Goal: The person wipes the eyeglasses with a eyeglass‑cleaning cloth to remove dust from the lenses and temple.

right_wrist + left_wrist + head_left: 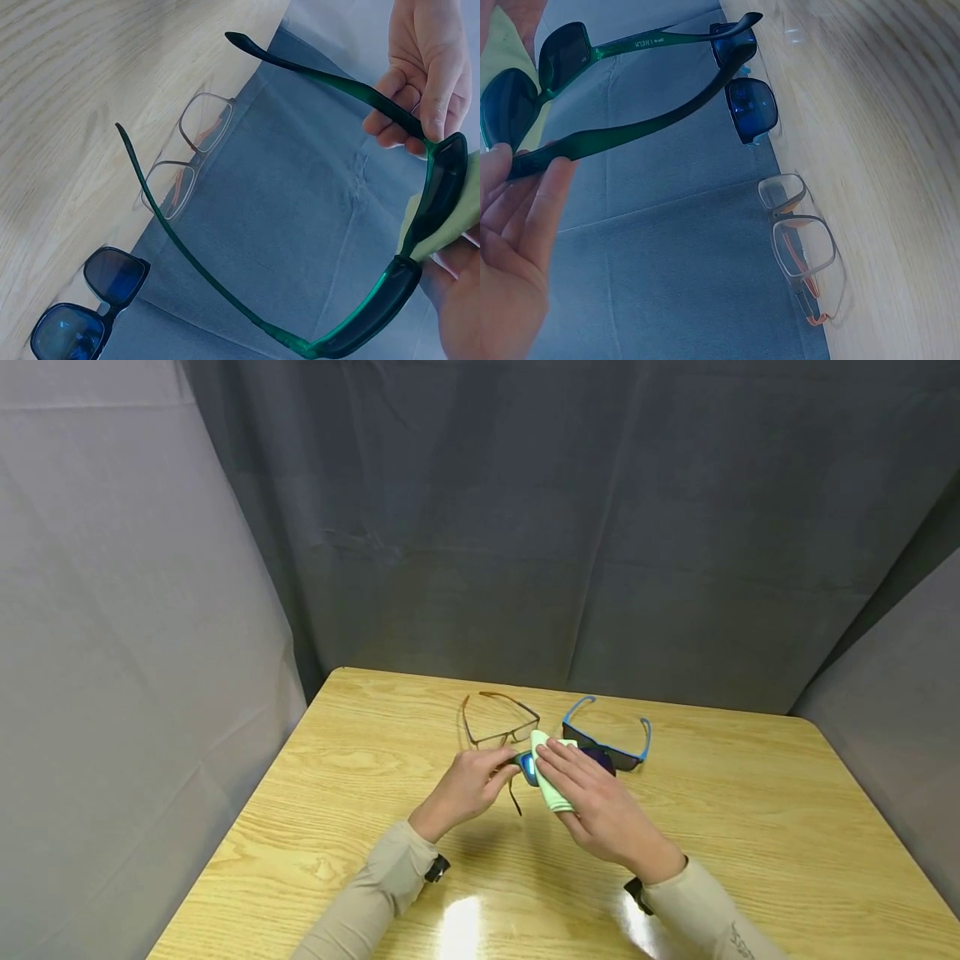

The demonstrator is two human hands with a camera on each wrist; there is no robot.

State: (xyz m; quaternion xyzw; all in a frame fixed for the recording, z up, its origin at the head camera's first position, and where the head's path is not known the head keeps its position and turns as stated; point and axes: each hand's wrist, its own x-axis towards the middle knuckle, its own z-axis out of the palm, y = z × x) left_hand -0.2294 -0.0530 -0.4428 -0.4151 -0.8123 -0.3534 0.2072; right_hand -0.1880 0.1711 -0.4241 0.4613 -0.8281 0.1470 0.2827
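Holding green sunglasses (529,768) above a wooden table (300,827), a person grips one end of the frame with the left hand (468,783) in the head view, while the right hand (592,797) lays straight fingers over a pale green cloth (552,792) pressed across the middle of the lenses. Beyond them, clear glasses (507,732) with orange tips lie to the left and blue-armed sunglasses (606,747) to the right, before a dark curtain (487,527). At the left wrist, thumb and fingers pinch one arm of the green sunglasses close to its hinge, a narrow hold, with both arms unfolded; the cloth shows behind the lenses. At the right wrist, the left hand's pinch sits beside the hinge, and the cloth touches the lens front under the right hand, which is partly out of frame. The clear glasses and blue-armed sunglasses rest apart on the table.
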